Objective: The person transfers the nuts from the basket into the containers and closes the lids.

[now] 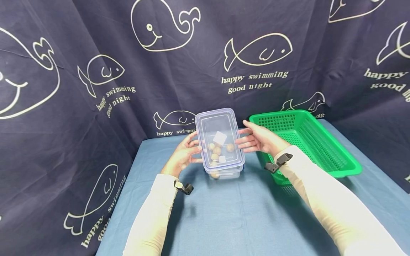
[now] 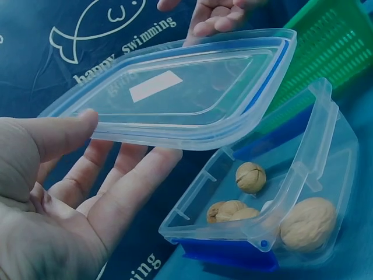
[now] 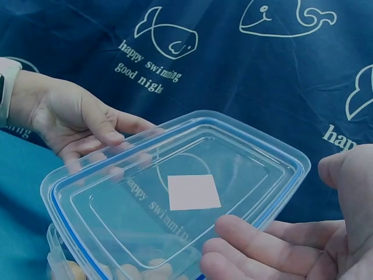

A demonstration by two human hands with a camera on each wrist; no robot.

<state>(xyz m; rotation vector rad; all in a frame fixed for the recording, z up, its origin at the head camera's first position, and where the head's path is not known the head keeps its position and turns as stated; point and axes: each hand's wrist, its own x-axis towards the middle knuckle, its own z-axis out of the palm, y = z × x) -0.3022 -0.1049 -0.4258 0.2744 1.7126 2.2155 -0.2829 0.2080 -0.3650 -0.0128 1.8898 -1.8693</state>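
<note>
A clear plastic lid with a blue seal is tilted up over a clear food container. My left hand pinches the lid's left edge, thumb on top and fingers beneath, as the left wrist view shows. On the other side, my right hand has its fingertips at the lid's edge, with the thumb held away from it. A white square label is stuck on the lid. Inside the container are several walnuts, partly seen through the lid from the head view. A blue clip hangs at the container's end.
To the right, a green perforated basket stands on the blue cloth-covered table, beside my right forearm. A dark curtain printed with whales and fish rises behind and at both sides.
</note>
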